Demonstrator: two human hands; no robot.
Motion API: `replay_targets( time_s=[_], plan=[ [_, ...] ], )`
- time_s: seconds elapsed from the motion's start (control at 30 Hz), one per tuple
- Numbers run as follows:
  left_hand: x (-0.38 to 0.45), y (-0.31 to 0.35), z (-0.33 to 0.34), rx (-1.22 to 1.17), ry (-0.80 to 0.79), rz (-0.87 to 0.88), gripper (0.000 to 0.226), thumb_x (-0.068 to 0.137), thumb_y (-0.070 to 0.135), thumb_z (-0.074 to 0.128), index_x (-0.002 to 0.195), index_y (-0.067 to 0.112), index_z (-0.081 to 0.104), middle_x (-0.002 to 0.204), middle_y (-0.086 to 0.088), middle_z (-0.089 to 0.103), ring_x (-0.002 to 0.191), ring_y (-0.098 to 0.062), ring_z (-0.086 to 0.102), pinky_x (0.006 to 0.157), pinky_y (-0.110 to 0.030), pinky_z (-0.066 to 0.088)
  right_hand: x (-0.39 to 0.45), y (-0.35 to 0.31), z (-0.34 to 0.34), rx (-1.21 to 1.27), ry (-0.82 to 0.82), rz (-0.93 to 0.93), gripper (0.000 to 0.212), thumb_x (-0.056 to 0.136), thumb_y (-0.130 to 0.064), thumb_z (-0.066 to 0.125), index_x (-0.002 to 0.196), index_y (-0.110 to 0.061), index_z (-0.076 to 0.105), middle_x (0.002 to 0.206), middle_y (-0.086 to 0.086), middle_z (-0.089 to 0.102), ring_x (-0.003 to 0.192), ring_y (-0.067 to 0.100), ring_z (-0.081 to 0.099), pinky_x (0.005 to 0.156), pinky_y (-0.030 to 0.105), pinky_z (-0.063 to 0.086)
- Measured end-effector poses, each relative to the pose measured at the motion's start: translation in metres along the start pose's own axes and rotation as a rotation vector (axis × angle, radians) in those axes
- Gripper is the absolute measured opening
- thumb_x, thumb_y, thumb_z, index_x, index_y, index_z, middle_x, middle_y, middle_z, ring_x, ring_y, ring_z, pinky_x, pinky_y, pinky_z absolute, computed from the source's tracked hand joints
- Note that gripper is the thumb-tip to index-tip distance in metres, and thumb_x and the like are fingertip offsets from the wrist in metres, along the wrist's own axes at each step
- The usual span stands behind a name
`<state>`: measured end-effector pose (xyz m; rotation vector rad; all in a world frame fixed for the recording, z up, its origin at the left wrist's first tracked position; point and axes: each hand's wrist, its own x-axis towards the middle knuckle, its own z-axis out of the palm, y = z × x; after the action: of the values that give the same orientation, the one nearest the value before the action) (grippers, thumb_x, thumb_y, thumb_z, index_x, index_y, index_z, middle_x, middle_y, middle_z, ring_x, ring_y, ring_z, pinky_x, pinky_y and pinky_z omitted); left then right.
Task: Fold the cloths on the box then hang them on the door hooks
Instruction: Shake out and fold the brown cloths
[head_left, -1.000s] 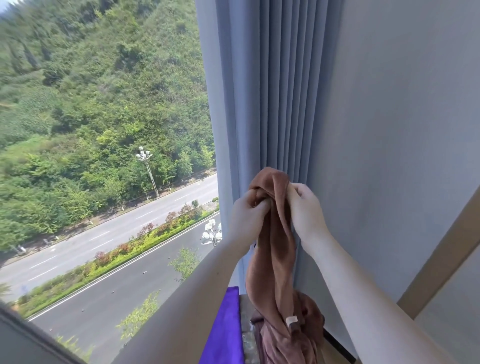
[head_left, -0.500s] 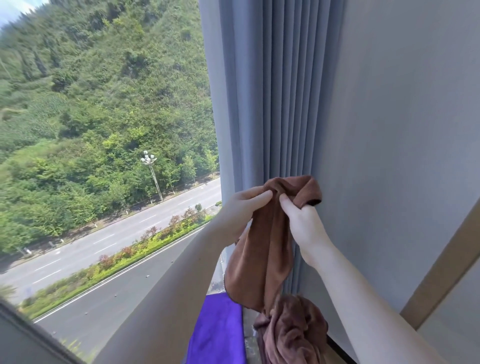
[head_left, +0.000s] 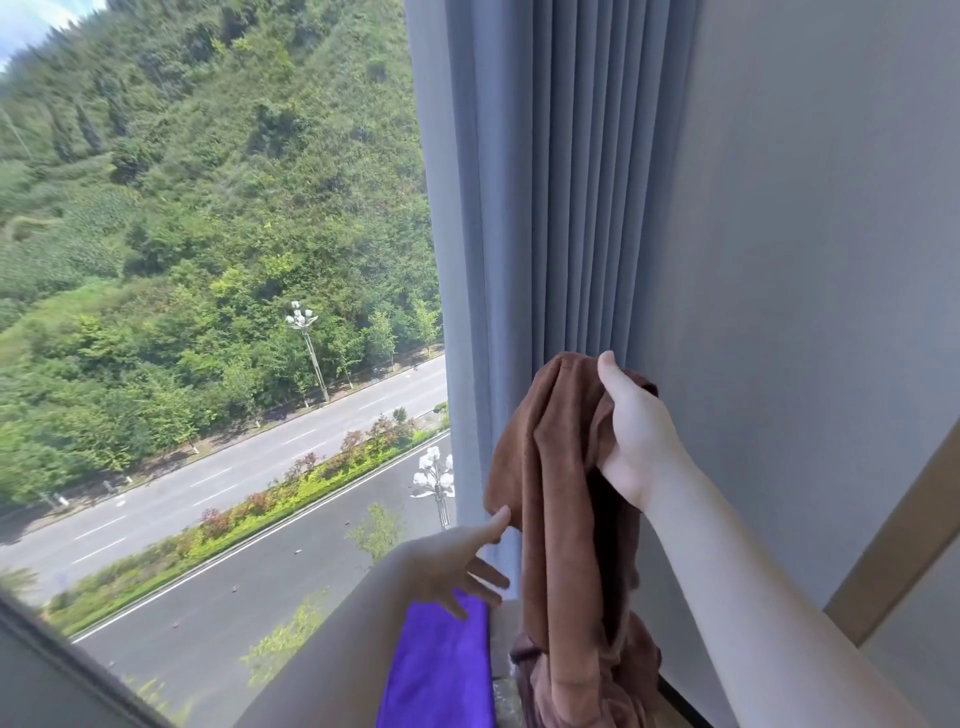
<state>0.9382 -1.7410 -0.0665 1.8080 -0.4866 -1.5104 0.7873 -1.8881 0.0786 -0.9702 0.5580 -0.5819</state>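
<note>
Head view: our right hand (head_left: 631, 436), right of centre, grips the top of the brown cloth (head_left: 561, 499), which hangs before the grey curtain (head_left: 545, 208). Our left hand (head_left: 452, 566), lower centre, is spread wide, its forefinger touching the cloth's lower left edge. The purple cloth (head_left: 441, 670) lies at bottom centre.

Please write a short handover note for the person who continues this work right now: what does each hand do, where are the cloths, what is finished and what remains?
Right hand: grips the brown cloth by its top and holds it up in front of the blue curtain.
Left hand: open, fingers spread, reaching toward the cloth's lower left edge.
Purple cloth: lies flat below, beside the window.
A second brownish cloth lies bunched under the hanging one.
Done: nothing looks folded yet.
Left: fold the cloths, then hang them; no door hooks are in view.
</note>
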Motion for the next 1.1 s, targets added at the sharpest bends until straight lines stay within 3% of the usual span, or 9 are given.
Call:
replay_targets(
  time_s=[0.07, 0.17, 0.27, 0.43, 0.6, 0.8, 0.9, 1.0, 1.1],
  plan=[
    [0.008, -0.008, 0.002, -0.151, -0.083, 0.062, 0.084, 0.085, 0.079, 0.054, 0.148, 0.024, 0.041, 0.128, -0.010, 0.071, 0.119, -0.027, 0.068, 0.099, -0.054, 0.051, 0.000, -0.003, 0.000, 0.015, -0.013, -0.015, 0.055, 0.107, -0.048, 0.046, 0.116, -0.001, 0.071, 0.111, 0.015, 0.078, 0.107, 0.027, 0.074, 0.096, 0.045, 0.057],
    [0.014, 0.003, 0.007, -0.272, 0.020, 0.239, 0.070, 0.089, 0.063, 0.067, 0.139, 0.014, 0.057, 0.119, -0.010, 0.073, 0.115, -0.025, 0.068, 0.108, -0.049, 0.050, 0.002, -0.007, -0.001, 0.038, -0.020, -0.023, 0.059, 0.106, -0.051, 0.045, 0.121, 0.000, 0.069, 0.114, 0.016, 0.077, 0.109, 0.028, 0.073, 0.100, 0.047, 0.055],
    [0.012, 0.022, 0.009, -0.347, 0.097, 0.345, 0.052, 0.087, 0.051, 0.076, 0.123, 0.015, 0.066, 0.107, -0.011, 0.067, 0.101, -0.022, 0.068, 0.102, -0.043, 0.050, 0.004, -0.009, -0.002, 0.047, -0.017, -0.025, 0.058, 0.106, -0.051, 0.046, 0.122, 0.000, 0.069, 0.114, 0.016, 0.076, 0.109, 0.029, 0.073, 0.100, 0.047, 0.055],
    [0.012, 0.047, 0.008, -0.439, 0.152, 0.451, 0.050, 0.076, 0.036, 0.087, 0.112, 0.021, 0.056, 0.107, -0.013, 0.057, 0.101, -0.023, 0.058, 0.091, -0.042, 0.043, 0.007, -0.008, -0.004, 0.038, -0.021, -0.015, 0.055, 0.104, -0.050, 0.051, 0.120, -0.001, 0.070, 0.114, 0.016, 0.076, 0.109, 0.031, 0.073, 0.098, 0.047, 0.056],
    [-0.002, 0.072, 0.010, -0.576, 0.158, 0.568, 0.026, 0.086, 0.019, 0.067, 0.109, 0.007, 0.063, 0.109, -0.024, 0.065, 0.105, -0.035, 0.062, 0.103, -0.048, 0.046, 0.016, -0.009, -0.015, -0.052, -0.015, 0.036, 0.023, 0.099, -0.027, 0.064, 0.099, -0.004, 0.066, 0.094, 0.017, 0.070, 0.092, 0.030, 0.070, 0.095, 0.046, 0.057],
    [-0.025, 0.101, 0.001, -0.654, 0.306, 0.696, 0.005, 0.096, 0.006, 0.059, 0.100, 0.007, 0.061, 0.092, -0.016, 0.069, 0.083, -0.027, 0.067, 0.081, -0.037, 0.054, 0.029, -0.006, -0.038, 0.010, 0.058, 0.070, 0.014, 0.093, -0.019, 0.063, 0.094, -0.005, 0.067, 0.091, 0.014, 0.069, 0.089, 0.028, 0.068, 0.093, 0.045, 0.055],
    [-0.038, 0.113, -0.008, -0.679, 0.305, 0.806, 0.011, 0.097, 0.001, 0.055, 0.091, 0.008, 0.061, 0.083, -0.013, 0.068, 0.075, -0.025, 0.067, 0.076, -0.034, 0.053, 0.033, -0.007, -0.046, 0.026, 0.097, 0.045, 0.013, 0.092, -0.015, 0.060, 0.091, -0.007, 0.071, 0.091, 0.010, 0.073, 0.085, 0.025, 0.069, 0.086, 0.040, 0.055],
    [-0.045, 0.126, -0.018, -0.673, 0.376, 0.856, 0.002, 0.087, 0.006, 0.062, 0.089, 0.005, 0.063, 0.089, -0.021, 0.068, 0.084, -0.033, 0.066, 0.085, -0.042, 0.053, 0.036, -0.011, -0.048, 0.013, 0.152, 0.036, 0.018, 0.097, -0.014, 0.055, 0.093, -0.006, 0.071, 0.089, 0.010, 0.074, 0.081, 0.025, 0.070, 0.081, 0.038, 0.056],
    [-0.055, 0.137, -0.024, -0.720, 0.548, 0.812, 0.028, 0.072, 0.015, 0.070, 0.099, 0.007, 0.067, 0.094, -0.016, 0.067, 0.090, -0.031, 0.065, 0.089, -0.045, 0.052, 0.042, -0.012, -0.052, -0.159, 0.240, 0.075, 0.027, 0.104, -0.029, 0.053, 0.113, -0.009, 0.070, 0.106, 0.009, 0.075, 0.097, 0.027, 0.072, 0.082, 0.039, 0.056]
  ],
)
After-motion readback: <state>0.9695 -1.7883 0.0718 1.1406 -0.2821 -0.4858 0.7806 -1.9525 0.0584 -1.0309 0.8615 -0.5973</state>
